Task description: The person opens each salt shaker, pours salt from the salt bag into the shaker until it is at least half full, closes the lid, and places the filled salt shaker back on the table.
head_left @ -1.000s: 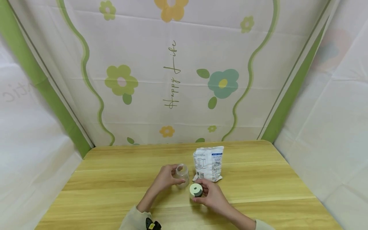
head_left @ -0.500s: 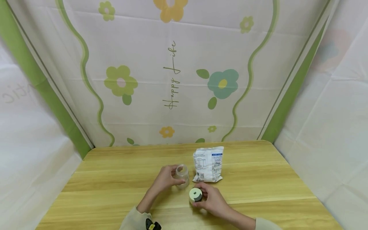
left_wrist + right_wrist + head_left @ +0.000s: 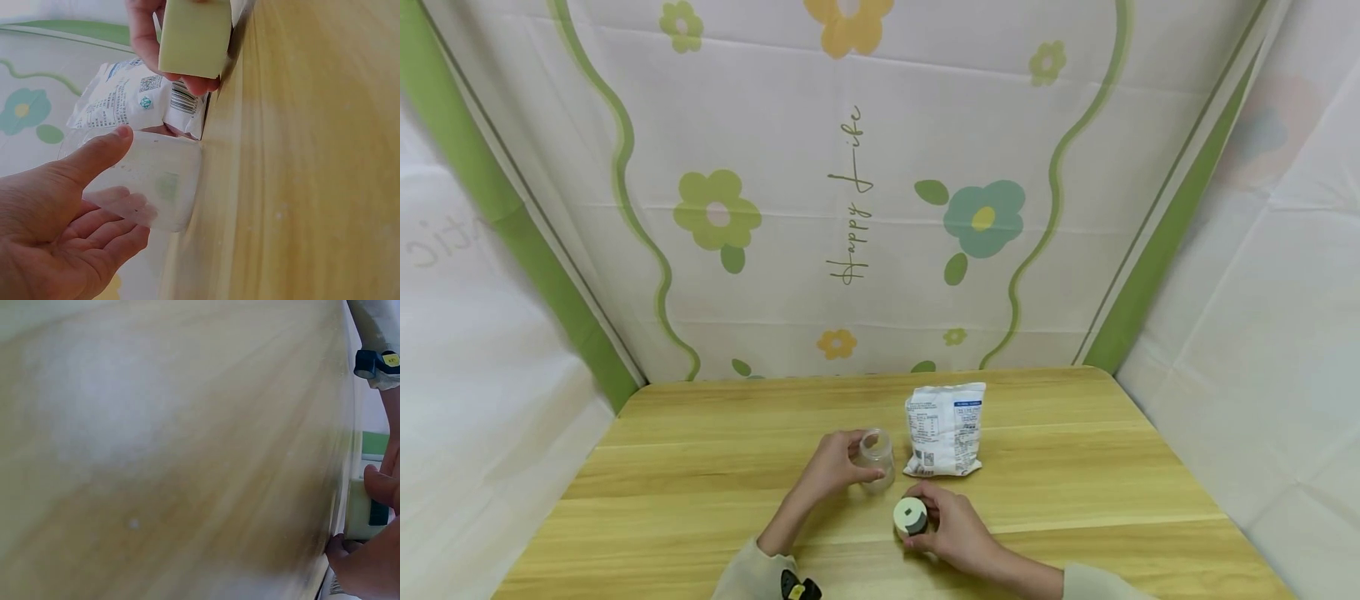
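My left hand (image 3: pixel 835 467) holds a clear jar (image 3: pixel 877 471) between thumb and fingers. The jar is upright on the table with its mouth uncovered, and its wall (image 3: pixel 165 181) looks cloudy in the left wrist view. To its right, my right hand (image 3: pixel 953 527) grips a pale green round lid (image 3: pixel 908 512) with a dark green section on one side. Thumb and fingers lie on opposite sides of the lid, its flat top facing up. In the right wrist view the lid (image 3: pixel 357 509) shows low at the right edge, close to the table surface.
A white printed bag (image 3: pixel 945 433) stands upright behind the lid, to the right of the jar. The wooden table (image 3: pixel 700 467) reaches back to a flowered cloth (image 3: pixel 775 300), and white cloth walls rise on both sides. A black device (image 3: pixel 800 587) sits on the left sleeve.
My right hand has moved the lid slightly toward the person, away from the bag. The left hand and the jar have stayed in place.
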`<state>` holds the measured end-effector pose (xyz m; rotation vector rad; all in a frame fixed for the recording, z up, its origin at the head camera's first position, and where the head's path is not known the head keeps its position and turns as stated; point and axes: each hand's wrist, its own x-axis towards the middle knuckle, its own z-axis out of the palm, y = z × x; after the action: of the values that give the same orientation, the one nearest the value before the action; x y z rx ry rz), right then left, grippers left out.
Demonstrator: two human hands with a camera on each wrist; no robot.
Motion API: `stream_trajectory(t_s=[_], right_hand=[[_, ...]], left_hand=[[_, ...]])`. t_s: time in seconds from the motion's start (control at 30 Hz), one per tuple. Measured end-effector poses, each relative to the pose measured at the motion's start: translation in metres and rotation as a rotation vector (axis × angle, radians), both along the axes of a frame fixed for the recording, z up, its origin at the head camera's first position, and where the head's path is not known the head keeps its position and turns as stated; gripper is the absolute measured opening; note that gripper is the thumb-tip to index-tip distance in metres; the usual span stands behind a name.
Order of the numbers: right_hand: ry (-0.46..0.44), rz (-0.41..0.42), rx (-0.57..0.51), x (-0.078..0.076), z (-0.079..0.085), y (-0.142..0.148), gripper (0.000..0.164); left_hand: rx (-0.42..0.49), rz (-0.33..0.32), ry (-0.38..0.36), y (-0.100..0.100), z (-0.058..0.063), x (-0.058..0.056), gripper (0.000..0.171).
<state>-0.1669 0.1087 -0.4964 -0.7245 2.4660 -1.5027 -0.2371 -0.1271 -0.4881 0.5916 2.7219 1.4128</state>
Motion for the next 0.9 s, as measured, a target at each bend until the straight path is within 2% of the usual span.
stream_trajectory(t_s=[0.27,0.5,0.73,0.9], right_hand=[[0.108,-0.023,0.073,0.000,-0.004,0.000,0.050],[0.160,-0.044,0.130,0.001,-0.005,0.001,0.051],[0.151,-0.036,0.166,0.001,0.000,0.001,0.054],[0.073,-0.012,0.148,0.001,0.008,0.005,0.063]], left_hand=[[-0.003,-0.003,0.001,0.000,0.001,0.000,0.064],[0.000,-0.008,0.003,0.000,0.001,0.002,0.062],[-0.001,-0.010,0.009,0.000,-0.001,0.001,0.063],[-0.002,-0.007,0.016,0.000,0.000,0.001,0.062]])
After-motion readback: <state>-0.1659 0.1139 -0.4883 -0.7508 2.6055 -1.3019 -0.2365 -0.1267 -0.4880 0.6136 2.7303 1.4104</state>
